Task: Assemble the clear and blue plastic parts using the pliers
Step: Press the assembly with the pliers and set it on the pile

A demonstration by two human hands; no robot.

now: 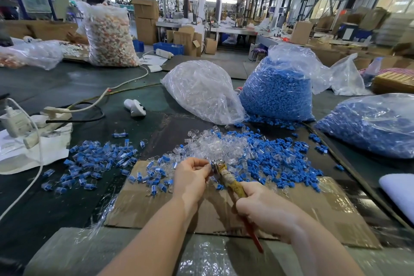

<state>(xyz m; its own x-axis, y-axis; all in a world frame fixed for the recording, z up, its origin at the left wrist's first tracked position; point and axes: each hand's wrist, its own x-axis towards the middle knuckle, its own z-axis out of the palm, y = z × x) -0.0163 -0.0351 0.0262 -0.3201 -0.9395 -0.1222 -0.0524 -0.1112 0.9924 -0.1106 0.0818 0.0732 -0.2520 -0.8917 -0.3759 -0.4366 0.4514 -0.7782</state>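
My right hand (263,207) grips the handles of the pliers (226,176), whose yellow taped shaft points up-left and whose red handle end sticks out below my wrist. The pliers' jaws meet my left hand (191,173), which pinches a small part at its fingertips; the part is mostly hidden. Just beyond my hands lies a heap of clear plastic parts (215,145). Loose blue parts (282,161) spread to its right. Joined blue-and-clear pieces (98,159) are scattered at the left.
A flattened cardboard sheet (313,204) lies under my hands. Behind stand a bag of clear parts (201,94) and two bags of blue parts (277,92), (371,123). A power strip (33,127) and cables lie left. A person sits far left behind another bag.
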